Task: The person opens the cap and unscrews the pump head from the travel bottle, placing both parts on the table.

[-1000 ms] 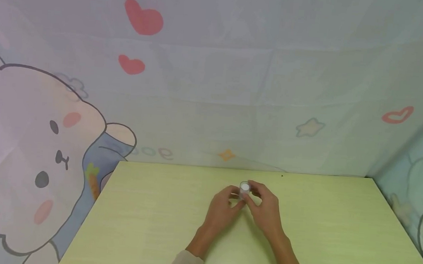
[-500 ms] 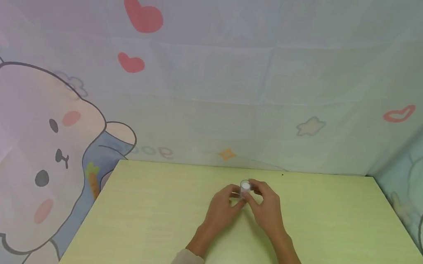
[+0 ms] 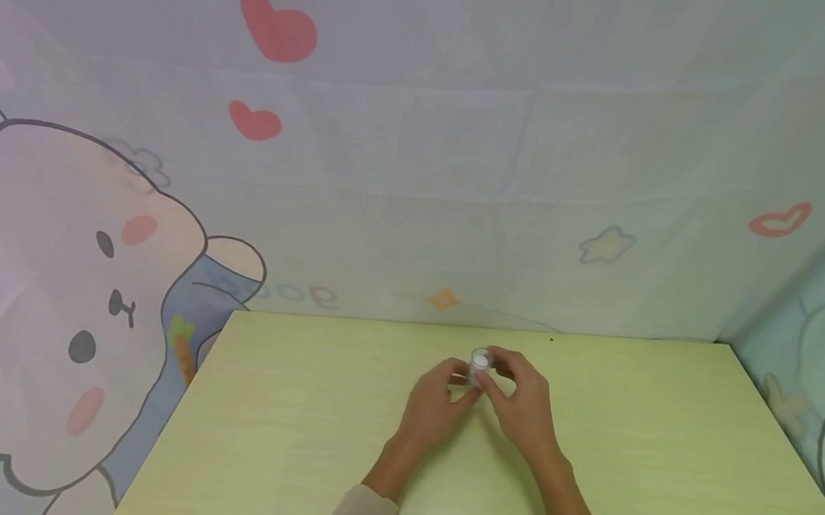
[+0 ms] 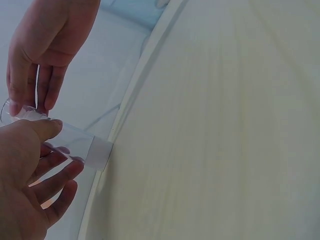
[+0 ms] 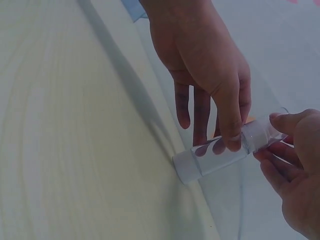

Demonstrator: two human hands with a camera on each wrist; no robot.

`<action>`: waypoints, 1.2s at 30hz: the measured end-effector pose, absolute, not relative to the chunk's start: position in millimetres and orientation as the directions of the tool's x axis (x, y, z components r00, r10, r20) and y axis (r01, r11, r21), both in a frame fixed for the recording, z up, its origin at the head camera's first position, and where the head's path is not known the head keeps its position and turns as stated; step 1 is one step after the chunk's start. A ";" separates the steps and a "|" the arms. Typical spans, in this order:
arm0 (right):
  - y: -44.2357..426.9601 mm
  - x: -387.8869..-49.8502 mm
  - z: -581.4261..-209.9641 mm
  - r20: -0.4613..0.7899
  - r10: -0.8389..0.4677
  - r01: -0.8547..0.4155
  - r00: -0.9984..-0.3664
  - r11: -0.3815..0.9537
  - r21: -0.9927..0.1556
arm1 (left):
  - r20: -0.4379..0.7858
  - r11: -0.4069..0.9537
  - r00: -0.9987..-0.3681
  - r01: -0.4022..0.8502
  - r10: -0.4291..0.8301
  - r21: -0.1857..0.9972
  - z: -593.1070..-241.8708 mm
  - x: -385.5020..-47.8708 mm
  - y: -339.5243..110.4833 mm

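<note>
Between the two hands a small clear bottle (image 3: 480, 368) stands upright on the table. It has a clear cylindrical body (image 5: 225, 159), a white base (image 5: 186, 167), a white collar (image 5: 257, 136) and a clear cap (image 5: 273, 131). My left hand (image 3: 432, 404) grips the body with thumb and fingers from the left. On the right side, my right hand (image 3: 523, 408) pinches the clear cap at the top. In the left wrist view the white base (image 4: 99, 153) shows below the left fingers. Fingers partly hide the cap and collar.
A pale yellow-green table (image 3: 283, 425) stretches out to both sides of the hands. Behind its far edge hangs a printed cloth (image 3: 406, 152) with hearts and a cartoon animal. A tiny dark speck (image 3: 551, 340) lies near the back edge.
My right hand has shifted very slightly up and right with the cap, whose rim seems a little farther from the white part inside. My left hand keeps its grip; the head view tilted slightly.
</note>
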State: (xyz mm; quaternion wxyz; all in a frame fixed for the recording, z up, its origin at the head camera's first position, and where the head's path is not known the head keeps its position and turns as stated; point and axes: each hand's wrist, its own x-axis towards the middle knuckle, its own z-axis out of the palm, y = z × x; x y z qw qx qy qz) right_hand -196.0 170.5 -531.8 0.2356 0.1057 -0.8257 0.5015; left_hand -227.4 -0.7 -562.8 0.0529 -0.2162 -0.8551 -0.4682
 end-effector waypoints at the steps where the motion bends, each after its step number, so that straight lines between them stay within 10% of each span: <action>1: 170.8 -196.0 -531.6 0.493 0.062 -0.409 -0.868 0.474 -0.780 | 0.290 0.471 -0.902 0.417 0.320 0.777 -562.7 -227.4 -0.7; 36: 175.1 -194.3 -521.2 0.514 0.097 -0.429 -0.852 0.433 -0.793 | 0.256 0.386 -0.906 0.381 0.336 0.840 -562.7 -228.4 -1.9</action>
